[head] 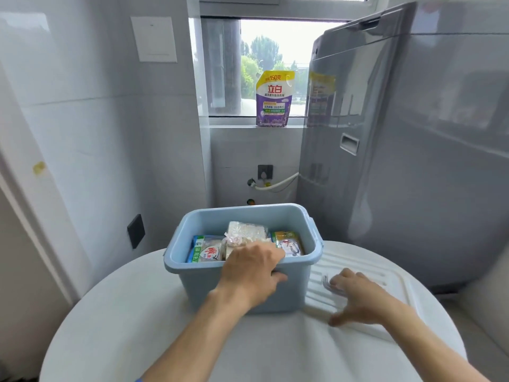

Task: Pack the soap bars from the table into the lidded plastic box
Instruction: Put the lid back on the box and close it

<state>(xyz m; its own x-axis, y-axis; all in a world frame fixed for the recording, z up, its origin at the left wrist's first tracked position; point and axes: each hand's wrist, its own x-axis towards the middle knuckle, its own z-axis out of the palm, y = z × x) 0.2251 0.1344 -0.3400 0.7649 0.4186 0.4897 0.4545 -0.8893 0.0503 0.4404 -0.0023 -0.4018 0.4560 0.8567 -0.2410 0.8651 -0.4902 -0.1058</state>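
A light blue plastic box [292, 216] stands on the round white table [115, 321], without its lid. Inside lie several wrapped soap bars: a green-and-white pack [205, 250] at the left, a clear-wrapped pale bar [246, 230] in the middle, a green-and-gold pack [289, 241] at the right. My left hand [252, 271] grips the box's near rim, fingers hooked inside, thumb on the outer wall. The white lid [358, 268] lies flat on the table right of the box. My right hand [358, 296] rests on the lid by its handle, fingers spread.
A grey washing machine [399, 150] stands close behind the table at the right. A purple detergent pouch [274, 99] sits on the window sill. A tiled wall rises at the left, with a hose and socket low behind the box.
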